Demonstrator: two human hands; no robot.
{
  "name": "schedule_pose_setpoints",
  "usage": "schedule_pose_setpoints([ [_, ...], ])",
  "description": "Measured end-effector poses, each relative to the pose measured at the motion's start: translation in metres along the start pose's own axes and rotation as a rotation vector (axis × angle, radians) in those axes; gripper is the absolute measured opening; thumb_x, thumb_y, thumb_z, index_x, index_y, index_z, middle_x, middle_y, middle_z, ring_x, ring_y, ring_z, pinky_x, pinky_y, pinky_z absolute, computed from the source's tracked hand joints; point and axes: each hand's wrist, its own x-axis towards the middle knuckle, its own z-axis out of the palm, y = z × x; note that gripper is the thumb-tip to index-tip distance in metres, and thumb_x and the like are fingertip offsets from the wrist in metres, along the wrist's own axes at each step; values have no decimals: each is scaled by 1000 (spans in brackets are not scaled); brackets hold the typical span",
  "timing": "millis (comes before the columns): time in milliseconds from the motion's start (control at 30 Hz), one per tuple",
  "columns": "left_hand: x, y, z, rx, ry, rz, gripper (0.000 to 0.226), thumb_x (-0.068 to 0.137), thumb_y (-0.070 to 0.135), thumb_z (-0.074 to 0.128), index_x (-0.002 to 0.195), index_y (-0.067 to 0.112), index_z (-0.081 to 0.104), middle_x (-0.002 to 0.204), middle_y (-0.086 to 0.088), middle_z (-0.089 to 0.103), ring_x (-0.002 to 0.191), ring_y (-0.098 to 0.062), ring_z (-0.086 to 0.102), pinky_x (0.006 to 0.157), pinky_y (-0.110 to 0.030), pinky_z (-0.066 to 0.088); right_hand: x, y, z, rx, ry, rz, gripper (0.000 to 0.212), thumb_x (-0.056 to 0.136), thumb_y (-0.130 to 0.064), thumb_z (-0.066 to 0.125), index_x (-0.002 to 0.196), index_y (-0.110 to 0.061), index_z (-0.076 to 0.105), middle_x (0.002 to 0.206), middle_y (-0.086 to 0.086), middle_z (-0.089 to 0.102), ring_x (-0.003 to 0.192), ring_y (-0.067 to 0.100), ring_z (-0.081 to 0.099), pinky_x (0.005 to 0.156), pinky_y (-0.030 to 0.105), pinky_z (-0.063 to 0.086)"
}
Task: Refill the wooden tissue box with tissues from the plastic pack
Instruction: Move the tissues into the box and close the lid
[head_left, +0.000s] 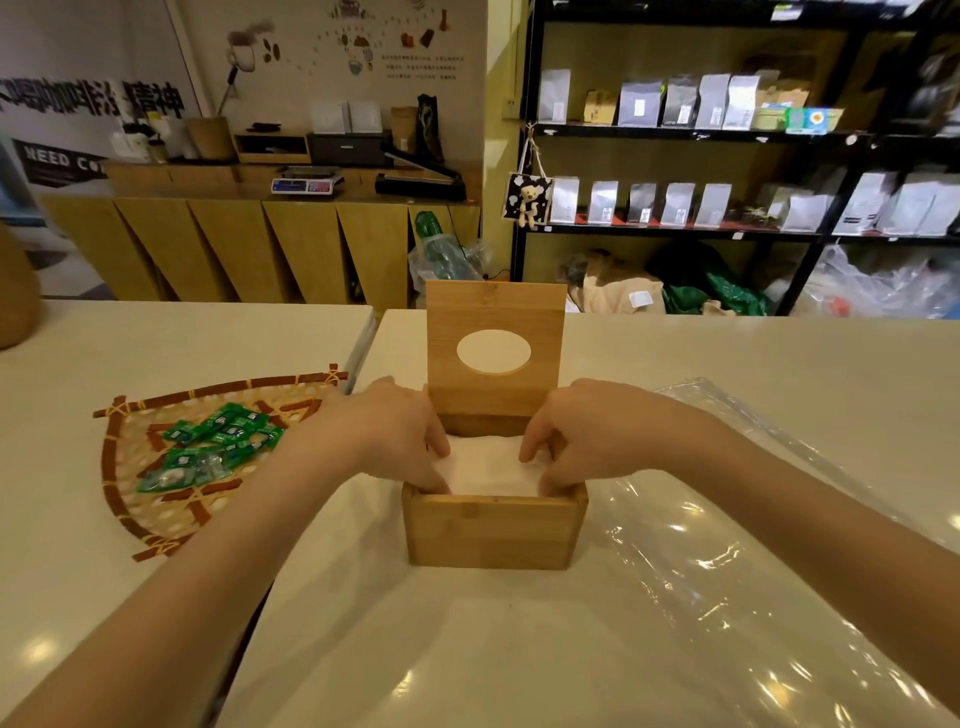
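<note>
The wooden tissue box (493, 535) stands in the middle of the white table, its hinged lid (494, 317) upright with an oval hole in it. A stack of white tissues (485, 470) lies inside the box. My left hand (395, 436) reaches in over the left wall, fingers pressed on the stack's left edge. At the right wall my right hand (587, 441) has its fingertips on the stack's right edge. The clear plastic pack (737, 551) lies flattened on the table to the right of the box, partly under my right forearm.
A woven bamboo tray (135, 509) with several green sachets (213, 452) sits left of the box. A gap between two tabletops runs past the tray. Beyond the table are a wooden counter and black shelves with bags.
</note>
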Motion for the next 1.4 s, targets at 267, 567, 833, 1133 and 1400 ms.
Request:
schedule_pose_setpoints([
  [267, 18, 10, 8, 116, -83, -114, 53, 81, 32, 59, 132, 36, 44, 141, -4, 38, 137, -36, 17, 106, -65, 22, 12, -10, 5, -120, -134, 82, 39, 80, -18, 59, 119, -21, 58, 92, -5, 53, 89, 17, 49, 70, 29, 42],
  [567, 16, 26, 13, 197, -32, -259, 51, 84, 15, 52, 133, 25, 42, 134, -9, 45, 131, -39, 30, 104, -74, 9, 22, -16, 19, -301, -45, 166, 30, 87, -12, 49, 115, -17, 54, 115, 5, 57, 102, 25, 55, 68, 32, 34],
  [833, 6, 12, 2, 56, -64, -179, 49, 77, 48, 60, 122, 30, 53, 123, 2, 54, 122, -28, 44, 106, -66, 23, 3, 0, -4, 195, -141, 112, 47, 78, -22, 69, 122, -18, 55, 117, 4, 60, 87, 18, 59, 54, 23, 53],
  [1133, -60, 112, -17, -182, 677, 389, 35, 80, 56, 51, 93, 28, 66, 90, 10, 66, 79, -8, 58, 73, -29, 52, -90, 60, -17, 467, 290, 136, 24, 80, -26, 67, 105, -24, 67, 96, -15, 64, 82, -7, 57, 76, 11, 45],
  [1400, -13, 227, 49, -175, 230, 1087, 50, 88, 46, 48, 130, 20, 50, 146, 5, 39, 131, -10, 37, 98, -18, 30, -188, 123, 40, 488, 432, 462, 26, 85, -26, 62, 110, -20, 65, 102, -1, 69, 96, 14, 62, 84, 24, 47],
])
